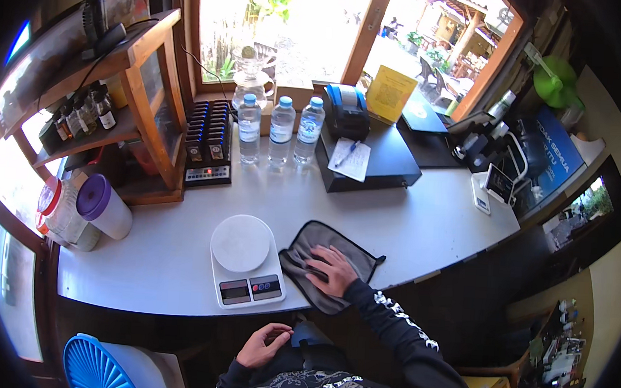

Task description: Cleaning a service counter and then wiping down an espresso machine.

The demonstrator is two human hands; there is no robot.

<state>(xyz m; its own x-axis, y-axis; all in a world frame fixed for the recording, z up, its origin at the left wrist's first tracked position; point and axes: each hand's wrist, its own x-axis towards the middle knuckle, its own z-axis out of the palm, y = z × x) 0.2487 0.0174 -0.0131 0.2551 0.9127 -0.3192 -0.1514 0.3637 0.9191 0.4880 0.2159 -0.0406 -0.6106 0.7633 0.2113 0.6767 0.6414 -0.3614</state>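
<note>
My right hand (332, 272) lies on a grey cloth (350, 247) with black edging, its fingers spread and stretched over the fabric. The cloth rests rumpled near the table's front edge, and one corner hangs toward the edge. Just left of it, close to touching, stands a white kitchen scale (240, 243) with a round platform and a dark display and button panel. In front of the table, close to my body, my left hand (264, 344) hovers with loosely curved fingers. Nothing shows in it, and a gap parts thumb and fingers.
Three water bottles (281, 132) stand at the back beside a black charging rack (209, 141). A black cash drawer (376, 166) carries a small printer (346, 111) and a notepad with a pen. Lidded containers (107, 206) sit at left by a wooden shelf (139, 91). A blue-lidded bin (101, 366) is below.
</note>
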